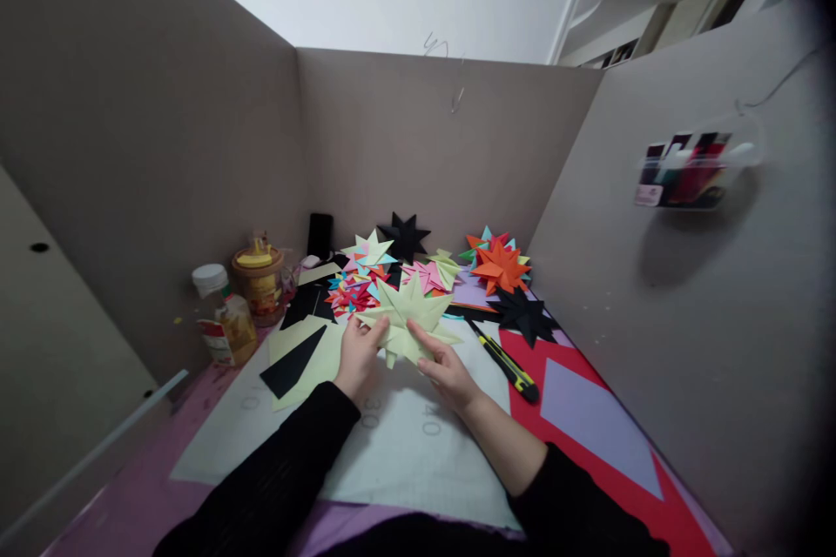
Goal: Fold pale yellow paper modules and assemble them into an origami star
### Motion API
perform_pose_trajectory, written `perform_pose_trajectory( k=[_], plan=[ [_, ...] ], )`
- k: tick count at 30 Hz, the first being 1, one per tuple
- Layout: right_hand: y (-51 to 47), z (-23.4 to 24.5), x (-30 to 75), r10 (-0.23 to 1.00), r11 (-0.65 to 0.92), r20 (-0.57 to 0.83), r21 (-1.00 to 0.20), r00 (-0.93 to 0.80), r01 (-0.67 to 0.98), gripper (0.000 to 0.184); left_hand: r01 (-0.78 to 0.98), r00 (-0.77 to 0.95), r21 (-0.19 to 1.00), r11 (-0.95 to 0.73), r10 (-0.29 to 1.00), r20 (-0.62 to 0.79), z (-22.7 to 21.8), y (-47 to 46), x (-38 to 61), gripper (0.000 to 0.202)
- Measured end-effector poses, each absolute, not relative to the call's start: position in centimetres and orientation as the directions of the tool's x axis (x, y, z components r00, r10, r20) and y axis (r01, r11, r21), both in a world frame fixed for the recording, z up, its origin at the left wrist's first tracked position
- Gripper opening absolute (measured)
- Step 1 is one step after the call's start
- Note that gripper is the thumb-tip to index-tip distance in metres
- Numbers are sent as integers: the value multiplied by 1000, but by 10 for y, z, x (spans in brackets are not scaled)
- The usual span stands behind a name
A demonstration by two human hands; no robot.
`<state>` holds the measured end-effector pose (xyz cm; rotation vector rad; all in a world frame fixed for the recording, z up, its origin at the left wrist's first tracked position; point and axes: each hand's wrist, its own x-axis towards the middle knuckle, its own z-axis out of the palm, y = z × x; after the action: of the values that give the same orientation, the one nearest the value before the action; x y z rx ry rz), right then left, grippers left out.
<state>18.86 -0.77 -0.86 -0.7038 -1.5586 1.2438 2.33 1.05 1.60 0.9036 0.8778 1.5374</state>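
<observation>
A pale yellow folded paper star [410, 313] lies on the white cutting mat [405, 452] in the middle of the desk. My left hand [359, 352] pinches the star's left side. On the star's lower right edge, my right hand [448, 372] grips it with curled fingers. Both arms wear black sleeves. Behind the star lie several finished paper stars: a multicoloured pile [356, 287], a black one [403, 235], an orange one [500, 265] and another black one [526, 313].
A yellow and black utility knife [506, 361] lies right of my hands. Red and lilac paper sheets [588, 418] cover the right side. Black and yellow paper scraps [297, 357], two bottles [225, 318] and a jar [261, 278] stand at left. Cardboard walls enclose the desk.
</observation>
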Motion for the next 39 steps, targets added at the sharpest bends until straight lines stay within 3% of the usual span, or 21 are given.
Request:
perform_pose_trajectory(
  k=[4, 9, 25, 29, 35, 39],
  plan=[
    [-5, -10, 190, 880, 296, 332, -943, -340, -155, 67, -344, -241, 908, -241, 957, 163, 17, 10, 20, 33],
    [-5, -10, 191, 878, 298, 347, -935, -330, -192, 64, -292, -279, 935, -201, 953, 118, 21, 11, 13, 37],
    [-8, -5, 189, 884, 297, 345, -936, -314, -190, 67, -567, -230, 821, -67, 970, -79, 20, 17, 16, 42],
    [-8, -5, 190, 883, 293, 345, -935, -319, -201, 68, -534, -194, 843, -61, 980, -53, 18, 18, 16, 40],
    [-6, -6, 191, 877, 292, 353, -931, -327, -221, 67, -336, -181, 934, -124, 981, 65, 19, 15, 15, 36],
    [-5, -9, 190, 872, 285, 350, -931, -342, -227, 66, -433, -145, 889, -149, 985, 94, 16, 17, 17, 33]
  ],
)
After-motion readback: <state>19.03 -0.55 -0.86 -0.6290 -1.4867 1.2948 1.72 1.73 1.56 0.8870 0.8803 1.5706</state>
